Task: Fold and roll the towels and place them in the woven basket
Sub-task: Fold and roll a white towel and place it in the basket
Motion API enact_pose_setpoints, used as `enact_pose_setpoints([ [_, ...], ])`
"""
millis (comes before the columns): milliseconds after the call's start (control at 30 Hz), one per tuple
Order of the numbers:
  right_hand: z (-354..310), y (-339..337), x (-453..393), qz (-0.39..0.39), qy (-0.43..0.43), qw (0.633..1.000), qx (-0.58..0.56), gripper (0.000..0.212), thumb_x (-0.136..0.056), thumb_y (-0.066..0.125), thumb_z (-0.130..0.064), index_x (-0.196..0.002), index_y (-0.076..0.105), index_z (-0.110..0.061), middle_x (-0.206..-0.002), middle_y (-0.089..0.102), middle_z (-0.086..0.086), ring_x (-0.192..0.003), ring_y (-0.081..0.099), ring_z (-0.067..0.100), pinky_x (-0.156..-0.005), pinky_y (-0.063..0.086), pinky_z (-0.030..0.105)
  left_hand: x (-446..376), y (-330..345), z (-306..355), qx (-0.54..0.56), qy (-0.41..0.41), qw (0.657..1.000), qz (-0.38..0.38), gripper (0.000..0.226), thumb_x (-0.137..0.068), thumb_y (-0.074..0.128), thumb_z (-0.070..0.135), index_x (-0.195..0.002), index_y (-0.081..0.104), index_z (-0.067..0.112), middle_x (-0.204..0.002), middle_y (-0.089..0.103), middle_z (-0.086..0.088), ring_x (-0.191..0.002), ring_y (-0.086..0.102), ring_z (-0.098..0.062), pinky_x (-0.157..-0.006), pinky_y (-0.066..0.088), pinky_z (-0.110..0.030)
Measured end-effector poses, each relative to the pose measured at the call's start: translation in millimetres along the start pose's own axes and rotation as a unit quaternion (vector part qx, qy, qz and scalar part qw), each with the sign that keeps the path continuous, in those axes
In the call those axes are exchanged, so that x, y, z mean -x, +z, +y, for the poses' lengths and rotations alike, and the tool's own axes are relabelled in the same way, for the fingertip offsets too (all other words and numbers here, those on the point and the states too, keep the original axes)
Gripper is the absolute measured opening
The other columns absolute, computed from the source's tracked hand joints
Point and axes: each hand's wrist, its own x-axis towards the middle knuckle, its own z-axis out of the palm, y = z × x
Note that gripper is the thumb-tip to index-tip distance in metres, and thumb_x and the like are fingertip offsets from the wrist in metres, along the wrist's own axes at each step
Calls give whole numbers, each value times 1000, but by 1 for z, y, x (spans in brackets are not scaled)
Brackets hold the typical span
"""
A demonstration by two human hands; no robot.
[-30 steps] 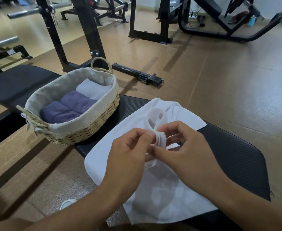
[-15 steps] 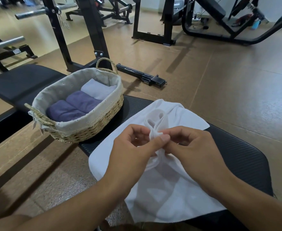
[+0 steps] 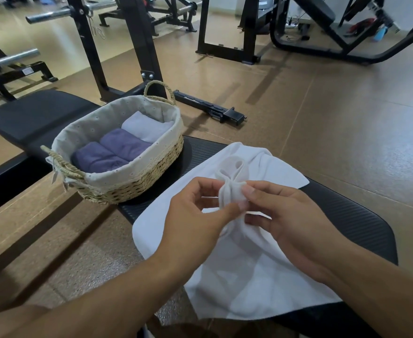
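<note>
White towel [image 3: 239, 272] lies on bench [image 3: 347, 215], just right of woven basket [image 3: 137, 184]. Left hand [image 3: 195, 215] & right hand [image 3: 291, 223] fingers both pinch its bunched middle. Best to flatten it & square the edges before rolling tight.

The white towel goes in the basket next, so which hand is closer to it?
Probably the left hand: the woven basket sits on its side, while the right hand would cross over. Both pinch the white towel.
</note>
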Motion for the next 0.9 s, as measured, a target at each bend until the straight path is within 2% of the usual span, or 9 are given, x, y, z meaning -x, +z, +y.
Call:
enact_pose_setpoints([
  [133,-2,-3,-6,60,-9,998,-16,16,-97,62,-20,-95,74,-11,-95,76,7,-81,69,20,-77,54,34,-9,-1,-1,67,-59,995,44,13,-87,77,21,-83,68,12,-76,66,-8,-69,58,-21,-66,51,-35],
  [200,-6,-17,-17,159,-54,985,27,15,-99,61,-23,-87,69,-19,-87,71,2,-76,63,15,-73,51,35,-20,-7,1,88,-80,990,76,14,-89,75,20,-84,67,10,-80,66,-11,-72,58,-22,-69,50,-37],
  [267,-13,-37,-30,271,-103,952,101,12,-99,59,-32,-93,64,-24,-95,70,-1,-80,60,14,-75,49,38,-35,-18,3,95,-91,984,117,15,-90,74,23,-82,65,15,-87,70,-12,-77,62,-21,-71,52,-40],
  [333,-19,-57,-42,330,-113,928,135,11,-99,57,-36,-99,62,-26,-103,69,0,-84,60,14,-77,51,39,-48,-28,3,100,-109,978,149,16,-91,73,26,-83,62,17,-87,69,-9,-79,61,-21,-73,51,-40],
  [433,-20,-81,-60,311,-54,939,136,9,-101,57,-32,-96,64,-27,-105,68,-1,-89,60,14,-79,51,35,-64,-37,2,101,-138,972,162,16,-92,71,29,-94,64,16,-87,67,-5,-80,59,-20,-69,47,-33],
  [500,-16,-91,-71,269,-3,954,130,13,-101,58,-32,-102,69,-24,-110,71,1,-101,65,19,-88,55,37,-71,-40,0,99,-163,969,159,32,-91,71,32,-110,67,7,-92,68,-6,-83,60,-20,-72,45,-33],
  [567,-13,-97,-74,210,20,972,104,21,-100,61,-34,-109,72,-19,-113,75,4,-104,70,22,-93,56,40,-73,-40,-1,98,-182,967,152,41,-92,70,34,-120,65,4,-98,70,-7,-85,61,-21,-74,45,-34],
  [700,-17,-94,-66,64,50,986,145,36,-88,74,-36,-113,74,-11,-109,78,5,-100,74,20,-85,56,34,-75,-38,-1,94,-199,966,135,31,-94,68,32,-117,69,11,-106,76,-5,-92,68,-23,-79,50,-35],
  [900,-18,-103,-78,212,42,967,137,24,-80,84,-23,-96,76,-8,-95,79,6,-84,75,19,-69,57,30,-78,-39,-5,86,-232,960,132,20,-90,71,24,-106,72,14,-107,76,-13,-96,70,-28,-85,54,-39],
])
